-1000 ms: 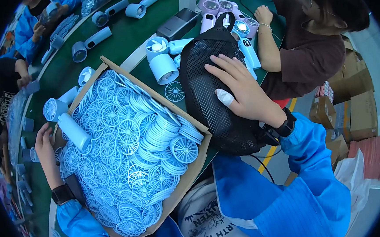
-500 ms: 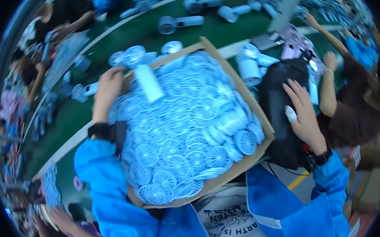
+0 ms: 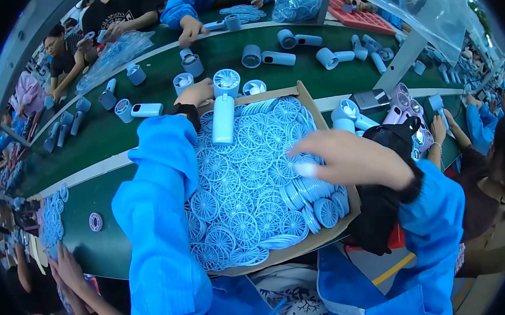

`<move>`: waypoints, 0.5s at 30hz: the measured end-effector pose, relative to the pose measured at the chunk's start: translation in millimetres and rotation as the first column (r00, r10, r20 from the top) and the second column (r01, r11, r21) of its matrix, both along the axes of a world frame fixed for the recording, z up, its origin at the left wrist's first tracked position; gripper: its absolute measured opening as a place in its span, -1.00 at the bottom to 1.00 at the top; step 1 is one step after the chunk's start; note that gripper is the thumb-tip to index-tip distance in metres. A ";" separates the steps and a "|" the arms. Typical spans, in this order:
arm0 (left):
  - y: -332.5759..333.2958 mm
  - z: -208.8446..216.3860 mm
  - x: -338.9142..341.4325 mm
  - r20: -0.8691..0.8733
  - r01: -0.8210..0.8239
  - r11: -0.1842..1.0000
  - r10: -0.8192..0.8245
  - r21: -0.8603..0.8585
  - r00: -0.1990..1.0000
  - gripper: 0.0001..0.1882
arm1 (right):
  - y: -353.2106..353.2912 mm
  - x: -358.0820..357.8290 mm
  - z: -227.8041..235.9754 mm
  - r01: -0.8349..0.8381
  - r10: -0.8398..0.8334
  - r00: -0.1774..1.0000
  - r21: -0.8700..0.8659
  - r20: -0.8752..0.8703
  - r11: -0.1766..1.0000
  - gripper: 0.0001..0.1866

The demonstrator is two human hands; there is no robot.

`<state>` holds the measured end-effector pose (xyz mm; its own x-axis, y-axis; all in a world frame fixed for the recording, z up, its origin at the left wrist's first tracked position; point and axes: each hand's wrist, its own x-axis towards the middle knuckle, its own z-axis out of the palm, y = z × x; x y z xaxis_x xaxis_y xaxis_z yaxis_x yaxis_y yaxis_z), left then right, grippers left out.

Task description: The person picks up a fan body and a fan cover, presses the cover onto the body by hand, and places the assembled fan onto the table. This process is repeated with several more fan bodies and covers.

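An open cardboard box (image 3: 358, 200) in front of me is full of light-blue spoked fan covers (image 3: 247, 164). Across its far edge lies a light-blue handheld fan (image 3: 224, 121), head pointing away from me. My left hand (image 3: 196, 93) is at the far left edge of the box, between that fan and another blue fan head (image 3: 183, 81). Its fingers are curled, and what they grip is hidden. Over the right part of the box hovers my right hand (image 3: 352, 159), blurred, fingers stretched out and thumb apart, a white wrap on the thumb. Nothing shows in it.
Several blue handheld fans (image 3: 278, 58) lie on the green conveyor belt (image 3: 163, 131). Right of the box are a black bag (image 3: 377, 219), more fans (image 3: 345, 113) and purple fans (image 3: 404, 109). A metal post (image 3: 401, 62) rises behind. Co-workers' hands (image 3: 191, 30) work across the belt.
My right hand has come from the black bag to above the box. My left hand has shifted right along the box's far edge. The view has turned, showing more of the belt.
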<state>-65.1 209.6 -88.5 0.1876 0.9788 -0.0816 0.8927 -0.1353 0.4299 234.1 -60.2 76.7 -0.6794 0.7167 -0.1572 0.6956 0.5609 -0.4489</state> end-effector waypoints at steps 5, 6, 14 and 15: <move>-19.9 33.2 -0.8 -0.006 -0.131 0.985 0.132 0.110 0.991 -0.49 | 55.8 -19.4 -61.3 0.087 -0.113 0.979 0.155 0.168 0.984 -0.54; -29.3 42.4 -4.2 -0.013 -0.137 0.984 0.140 0.113 0.990 -0.49 | 60.8 -20.1 -66.0 0.081 -0.106 0.981 0.156 0.160 0.984 -0.54; -114.5 101.3 18.6 0.655 -0.427 0.735 -0.032 0.527 0.755 -0.36 | 72.7 -16.9 -78.9 0.158 -0.168 0.980 -0.097 -0.106 0.983 -0.55; -126.9 110.4 28.6 0.848 -0.430 0.804 -0.164 0.410 0.504 -0.37 | 75.1 -15.2 -77.3 0.138 -0.150 0.977 -0.086 -0.153 0.987 -0.58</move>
